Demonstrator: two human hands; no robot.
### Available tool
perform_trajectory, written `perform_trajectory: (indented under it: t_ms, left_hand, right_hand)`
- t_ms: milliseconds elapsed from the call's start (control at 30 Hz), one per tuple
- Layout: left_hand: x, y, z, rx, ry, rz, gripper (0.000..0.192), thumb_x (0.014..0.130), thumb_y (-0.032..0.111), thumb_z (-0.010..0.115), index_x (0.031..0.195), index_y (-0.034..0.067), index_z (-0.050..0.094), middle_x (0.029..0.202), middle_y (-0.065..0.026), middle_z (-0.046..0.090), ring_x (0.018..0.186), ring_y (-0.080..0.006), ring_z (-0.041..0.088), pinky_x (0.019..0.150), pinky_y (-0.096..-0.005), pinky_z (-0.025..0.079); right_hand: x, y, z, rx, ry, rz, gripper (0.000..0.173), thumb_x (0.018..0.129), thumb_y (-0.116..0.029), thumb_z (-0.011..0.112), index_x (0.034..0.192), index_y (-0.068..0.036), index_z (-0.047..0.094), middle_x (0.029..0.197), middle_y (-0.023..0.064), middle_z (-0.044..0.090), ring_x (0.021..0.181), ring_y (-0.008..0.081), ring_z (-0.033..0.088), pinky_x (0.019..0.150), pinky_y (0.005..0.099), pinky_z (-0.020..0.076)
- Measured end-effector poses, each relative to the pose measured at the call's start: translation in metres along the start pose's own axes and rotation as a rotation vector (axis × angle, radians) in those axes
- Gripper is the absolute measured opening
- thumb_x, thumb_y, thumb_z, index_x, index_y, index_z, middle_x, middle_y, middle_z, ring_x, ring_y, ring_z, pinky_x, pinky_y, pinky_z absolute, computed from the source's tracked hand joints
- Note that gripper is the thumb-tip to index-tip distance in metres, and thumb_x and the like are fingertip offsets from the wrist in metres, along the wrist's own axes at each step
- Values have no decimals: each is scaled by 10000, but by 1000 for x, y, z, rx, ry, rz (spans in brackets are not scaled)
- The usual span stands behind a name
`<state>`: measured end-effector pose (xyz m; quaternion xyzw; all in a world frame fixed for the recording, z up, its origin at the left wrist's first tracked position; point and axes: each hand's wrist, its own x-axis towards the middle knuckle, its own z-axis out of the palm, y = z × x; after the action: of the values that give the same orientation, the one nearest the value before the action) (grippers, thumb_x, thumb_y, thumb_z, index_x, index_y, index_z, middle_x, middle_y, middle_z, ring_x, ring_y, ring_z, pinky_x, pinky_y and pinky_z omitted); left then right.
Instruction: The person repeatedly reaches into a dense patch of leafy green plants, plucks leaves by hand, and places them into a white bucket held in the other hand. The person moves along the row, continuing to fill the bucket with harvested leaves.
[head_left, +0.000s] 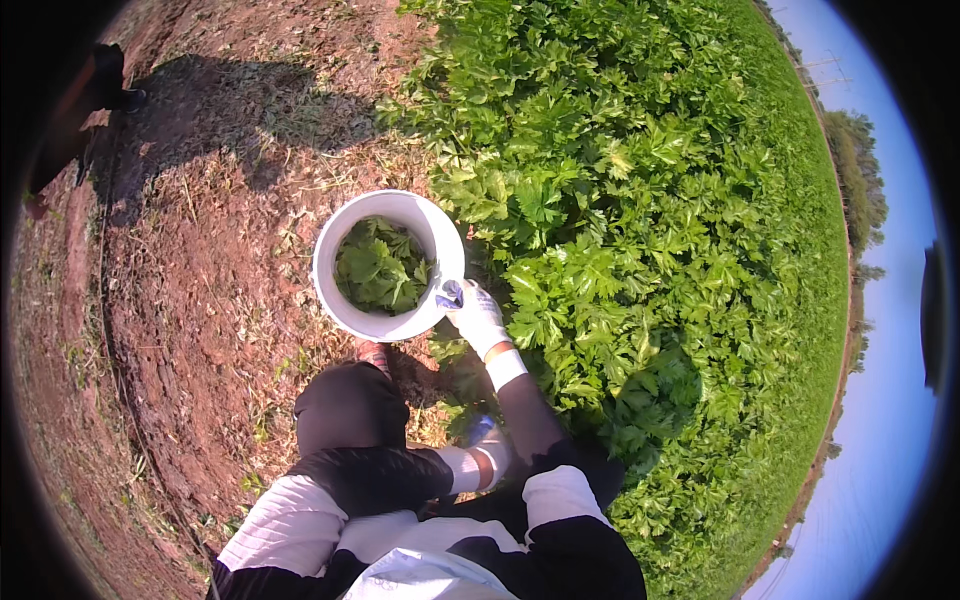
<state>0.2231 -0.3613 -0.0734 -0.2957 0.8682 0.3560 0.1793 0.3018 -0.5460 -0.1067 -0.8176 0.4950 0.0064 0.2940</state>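
Observation:
A white plastic bucket (454, 247) sits on the soil in front of me, with cut green leaves (382, 262) lying inside. My right hand (478, 321), in a white glove with blue-coated fingers, grips the bucket's near right rim. Lower down, my left hand (491, 444) reaches across my body to the edge of the leafy crop. Its glove is white and blue and blurred by motion; its fingers and anything in them cannot be made out. Dense celery-like plants (600, 277) grow right beside both hands. My bent knee (352, 409) is just left of them.
Bare reddish soil (217, 300) with scattered dry leaves runs along the left. A thin dark line, perhaps a hose (112, 352), crosses it lengthwise. At the upper left is another person's dark-clothed leg and shoe (109, 79). Trees (855, 176) edge the field at right.

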Motion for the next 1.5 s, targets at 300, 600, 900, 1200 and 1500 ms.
perform_trajectory:
  t_ms: [300,600,900,1200,1500]
  left_hand:
    - [-24,0,-12,-27,-38,-6,285,797,271,610,1060,192,689,1040,-9,657,951,-268,609,741,-516,424]
    - [-27,-5,-14,-25,-49,-26,260,772,238,640,1017,181,705,978,-1,670,903,-260,620,702,-498,420]
    - [-41,-6,-32,38,-13,-47,237,746,205,671,974,170,721,915,7,683,854,-252,630,663,-480,416]
    - [-28,-9,-19,75,-48,-123,174,743,204,648,891,165,731,799,5,668,733,-251,617,568,-471,378]
    - [-76,-13,-83,99,-32,-138,126,727,199,654,815,151,730,688,0,621,638,-235,574,525,-451,361]
  right_hand:
    - [107,57,-43,355,578,221,228,850,-2,517,1071,9,575,935,89,651,625,136,596,546,267,488]
    - [121,42,-45,-194,141,188,418,738,-201,687,1090,-4,576,973,196,637,910,315,622,795,381,490]
    - [80,82,-50,-310,430,372,422,734,-366,673,957,-12,620,919,180,643,887,322,609,798,394,484]
    - [45,63,-68,-542,222,456,339,788,-383,630,961,-91,626,975,108,639,880,262,638,735,381,510]
    - [28,76,-56,-731,78,396,352,781,-383,594,1000,-108,607,919,102,657,843,265,651,704,404,517]
